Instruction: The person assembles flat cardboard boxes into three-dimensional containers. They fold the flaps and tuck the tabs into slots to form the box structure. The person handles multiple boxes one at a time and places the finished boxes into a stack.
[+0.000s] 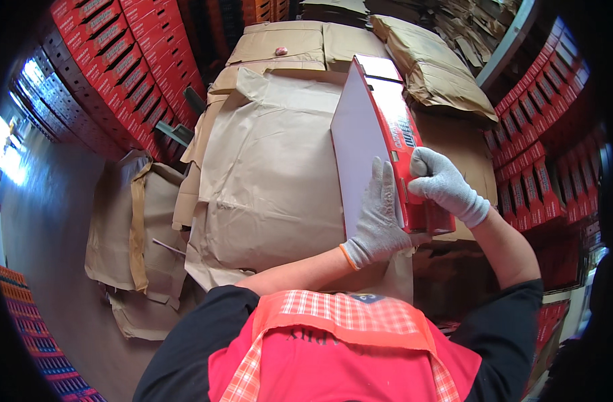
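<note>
A red cardboard box [420, 201] with a broad plain white face [356, 144] stands tilted on edge, right of centre. Small slots run along its red edge. My left hand [377, 218], in a grey glove with an orange cuff, holds the box low down; its fingers lie stretched along the white face and its thumb reaches under the near end. My right hand [444, 184], also gloved, is closed at the red side's right edge, fingers curled and thumb against the red board. Whatever lies inside its curled fingers is hidden.
Brown wrapping paper [273, 167] covers a stack in front of me. Paper-wrapped bundles [434, 63] sit behind it, with a small reddish lump [281, 51]. Red boxes rise in stacks at left [112, 60] and right [534, 181]. Crumpled brown paper [118, 228] lies lower left.
</note>
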Demonstrator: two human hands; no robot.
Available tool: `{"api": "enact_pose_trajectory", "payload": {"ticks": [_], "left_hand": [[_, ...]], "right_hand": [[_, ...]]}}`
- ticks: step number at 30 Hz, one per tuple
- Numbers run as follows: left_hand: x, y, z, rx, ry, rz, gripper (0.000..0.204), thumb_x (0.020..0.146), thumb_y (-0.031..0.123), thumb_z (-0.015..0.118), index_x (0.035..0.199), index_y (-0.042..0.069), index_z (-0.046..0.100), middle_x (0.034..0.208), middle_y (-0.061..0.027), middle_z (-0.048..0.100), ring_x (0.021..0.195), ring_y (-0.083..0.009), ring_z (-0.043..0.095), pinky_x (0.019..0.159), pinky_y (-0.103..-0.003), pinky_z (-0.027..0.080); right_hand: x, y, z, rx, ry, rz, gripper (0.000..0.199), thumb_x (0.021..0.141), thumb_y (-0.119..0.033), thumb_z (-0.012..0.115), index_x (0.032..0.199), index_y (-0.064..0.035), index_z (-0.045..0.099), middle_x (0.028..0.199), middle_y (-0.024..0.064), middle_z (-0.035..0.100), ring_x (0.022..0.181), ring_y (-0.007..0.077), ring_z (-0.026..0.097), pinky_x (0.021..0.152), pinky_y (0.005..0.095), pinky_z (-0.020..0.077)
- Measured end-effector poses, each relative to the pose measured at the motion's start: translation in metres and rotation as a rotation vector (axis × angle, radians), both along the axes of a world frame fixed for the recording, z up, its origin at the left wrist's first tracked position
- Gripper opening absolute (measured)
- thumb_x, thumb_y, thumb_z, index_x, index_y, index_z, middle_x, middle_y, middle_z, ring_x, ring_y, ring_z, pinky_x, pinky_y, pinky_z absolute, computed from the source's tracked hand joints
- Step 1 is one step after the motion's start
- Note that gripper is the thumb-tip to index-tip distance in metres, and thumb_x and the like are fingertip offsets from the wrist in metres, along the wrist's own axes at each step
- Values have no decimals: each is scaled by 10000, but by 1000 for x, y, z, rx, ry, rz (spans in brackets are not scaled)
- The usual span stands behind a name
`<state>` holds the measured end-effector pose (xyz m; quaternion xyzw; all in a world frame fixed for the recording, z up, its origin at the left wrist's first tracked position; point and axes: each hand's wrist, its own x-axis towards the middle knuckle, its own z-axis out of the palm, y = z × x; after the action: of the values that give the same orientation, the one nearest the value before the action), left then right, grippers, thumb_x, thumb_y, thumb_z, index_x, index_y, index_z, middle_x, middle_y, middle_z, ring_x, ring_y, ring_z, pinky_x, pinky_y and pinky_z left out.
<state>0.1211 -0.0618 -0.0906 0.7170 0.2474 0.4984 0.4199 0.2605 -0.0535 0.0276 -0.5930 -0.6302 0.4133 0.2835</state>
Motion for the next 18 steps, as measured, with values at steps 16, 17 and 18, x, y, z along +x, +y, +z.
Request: {"api": "enact_pose_trajectory", "payload": {"ticks": [16,17,18], "left_hand": [[-97,30,-8,133,111,-254,605,662,223,878,1183,47,624,1171,-128,652,1050,-273,647,868,-396,527],[-125,33,-10,308,215,-155,685,653,186,881,1256,45,587,1240,-148,622,1117,-280,625,903,-384,512],[-150,37,-16,353,260,-85,747,655,179,884,1305,44,543,1278,-151,589,1162,-294,588,929,-417,494]], "right_hand": [[-114,30,-11,990,-92,139,221,745,-76,661,962,-108,634,936,126,633,870,333,633,782,430,523],[-121,20,-12,1113,84,158,249,730,-56,662,967,-106,606,909,102,609,833,314,623,747,421,520],[-125,3,-18,1034,187,136,240,759,-73,665,990,-96,604,916,77,590,865,289,605,746,397,504]]}}
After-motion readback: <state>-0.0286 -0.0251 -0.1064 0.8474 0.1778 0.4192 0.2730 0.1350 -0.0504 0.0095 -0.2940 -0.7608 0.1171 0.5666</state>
